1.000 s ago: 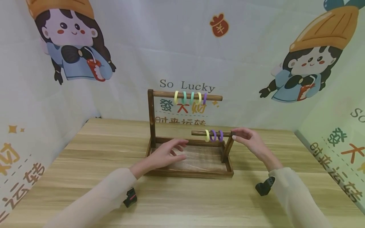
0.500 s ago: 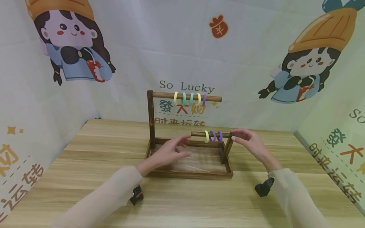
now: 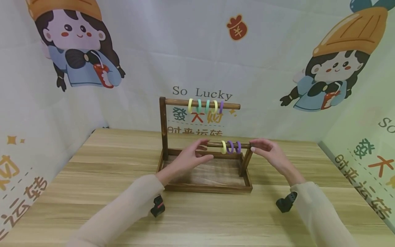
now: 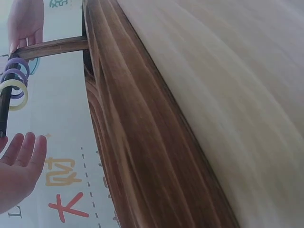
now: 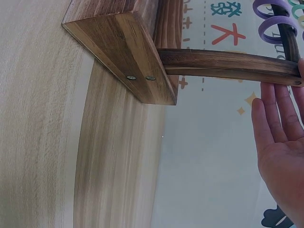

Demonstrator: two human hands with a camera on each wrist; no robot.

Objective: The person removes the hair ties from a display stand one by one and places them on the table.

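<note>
A dark wooden ring rack (image 3: pixel 203 188) stands on the table, with a tray base and two bars. On its lower bar (image 3: pixel 213 144) hang a yellow ring (image 3: pixel 223 147) and two purple rings (image 3: pixel 238 147). My left hand (image 3: pixel 191 156) is at that bar's free left end, fingers extended and thumb apart; whether a fingertip touches the bar, I cannot tell. At the other end, my right hand (image 3: pixel 268 152) pinches the top of the short post (image 5: pixel 228 65) between thumb and fingers. Several yellow, green and purple rings hang on the upper bar (image 3: pixel 176 102).
The wood-grain table (image 3: pixel 216 219) extends around the rack. Behind it hangs a printed white cloth (image 3: pixel 148 61) with cartoon figures and lettering. The tall post (image 3: pixel 164 133) rises at the rack's left. Black wrist cameras (image 3: pixel 158 206) sit under both sleeves.
My left hand has moved right and up, from over the tray to the lower bar's free end. My right hand stays on the short post. The rings keep their places.
</note>
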